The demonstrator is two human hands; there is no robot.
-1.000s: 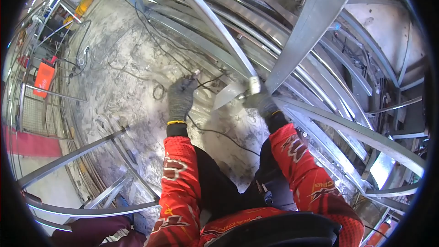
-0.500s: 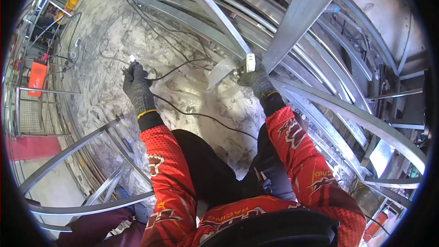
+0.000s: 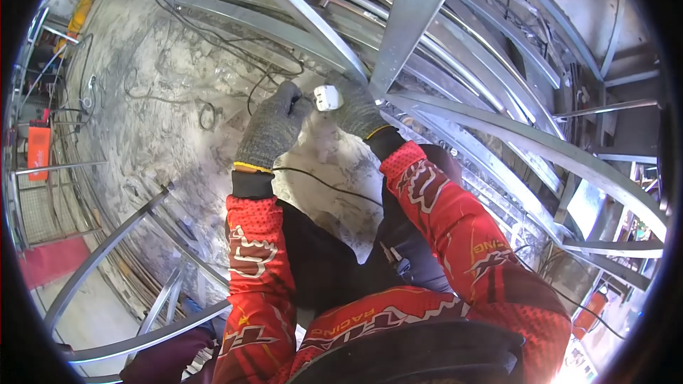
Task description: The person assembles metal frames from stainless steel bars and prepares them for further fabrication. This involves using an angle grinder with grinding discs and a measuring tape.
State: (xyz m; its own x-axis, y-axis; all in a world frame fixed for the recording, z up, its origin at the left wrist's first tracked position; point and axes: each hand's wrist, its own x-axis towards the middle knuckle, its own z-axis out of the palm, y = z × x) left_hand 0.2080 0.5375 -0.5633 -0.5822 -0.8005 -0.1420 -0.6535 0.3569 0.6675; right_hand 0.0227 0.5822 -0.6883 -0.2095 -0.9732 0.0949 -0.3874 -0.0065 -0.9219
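My right hand (image 3: 356, 108), in a dark grey knit glove, grips a white socket block (image 3: 328, 98) with small dark openings on its face. My left hand (image 3: 269, 128), gloved the same way, is right beside it, fingers closed and pointing at the block. In that left hand is a dark plug, now mostly hidden by the fingers. A black cable (image 3: 324, 183) comes out from under the left wrist and runs down right toward my knee. Both hands are above the dusty floor, between my knees and the metal bars.
Long metal bars (image 3: 313, 18) lie stacked ahead and to the right, with an upright beam (image 3: 420, 21) near my right hand. Curved frames (image 3: 107, 252) stand at lower left. Loose cables (image 3: 206, 115) cross the floor (image 3: 163, 142). An orange box (image 3: 39, 153) stands far left.
My left hand has moved right, bringing the plug up to the white socket block. My right hand has shifted left with the block, which has turned. The view has shifted slightly.
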